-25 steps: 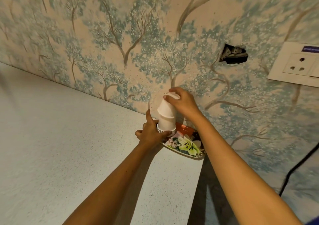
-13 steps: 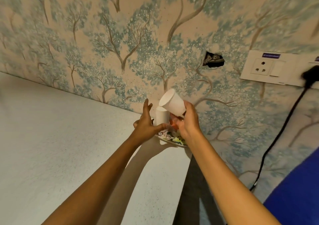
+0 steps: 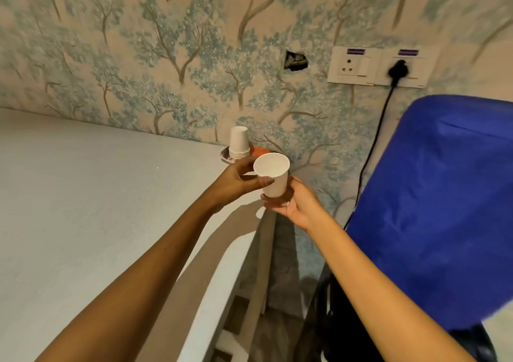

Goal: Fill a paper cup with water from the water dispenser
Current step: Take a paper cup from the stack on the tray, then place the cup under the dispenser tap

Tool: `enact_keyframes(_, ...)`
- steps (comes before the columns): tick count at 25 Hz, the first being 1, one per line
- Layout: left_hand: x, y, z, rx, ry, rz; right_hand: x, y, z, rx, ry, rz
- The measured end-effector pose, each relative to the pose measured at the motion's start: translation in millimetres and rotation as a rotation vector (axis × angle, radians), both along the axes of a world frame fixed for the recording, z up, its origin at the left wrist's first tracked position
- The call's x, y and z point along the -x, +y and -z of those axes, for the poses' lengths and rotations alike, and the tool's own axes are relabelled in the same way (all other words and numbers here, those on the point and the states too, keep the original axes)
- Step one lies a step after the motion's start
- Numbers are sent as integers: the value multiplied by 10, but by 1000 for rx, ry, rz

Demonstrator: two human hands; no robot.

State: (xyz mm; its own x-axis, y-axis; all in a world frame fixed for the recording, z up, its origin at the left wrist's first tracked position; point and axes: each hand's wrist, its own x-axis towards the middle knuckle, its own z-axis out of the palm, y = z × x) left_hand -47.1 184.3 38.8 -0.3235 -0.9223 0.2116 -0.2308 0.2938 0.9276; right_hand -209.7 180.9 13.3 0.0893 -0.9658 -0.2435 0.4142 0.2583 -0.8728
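Note:
A single white paper cup (image 3: 273,174) is upright and empty, held in the air just past the counter's right end. My left hand (image 3: 238,182) grips its left side with the thumb on the wall. My right hand (image 3: 295,205) supports it from below and the right. Behind them, a stack of upturned white paper cups (image 3: 239,143) stands on a patterned tray (image 3: 226,157) against the wall. A large blue-covered shape (image 3: 433,212) fills the right side; I cannot tell whether it is the water dispenser, and no tap is visible.
The pale speckled counter (image 3: 97,209) ends near the cup, with a dark gap (image 3: 277,292) below. A black cable (image 3: 372,151) runs down from a plugged wall socket (image 3: 398,69). A small hole (image 3: 296,60) breaks the tree-patterned wallpaper.
The right hand lifted one cup off the stack, turned it upright and brought it toward me. The left hand left the stack and took hold of the cup. The view swung right, revealing the blue shape.

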Motion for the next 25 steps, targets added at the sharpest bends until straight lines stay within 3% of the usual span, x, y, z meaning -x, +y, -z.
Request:
enact_keyframes(5, 326, 496, -84, -45, -54, 81, 523, 710, -77, 200, 403, 88)
enact_keyframes(9, 758, 957, -87, -61, -46, 130, 1053, 1316, -98, 401, 611, 89)
enact_keyframes(14, 1358, 1617, 119, -115, 11, 141, 1726, 2117, 4, 492, 655, -17)
enact_keyframes(21, 1985, 2411, 627, -189, -27, 240, 2326, 2963, 516, 396, 776, 23)
enact_keyframes(25, 2152, 2641, 1184, -279, -21, 305, 2420, 3281, 1028, 343, 736, 40)
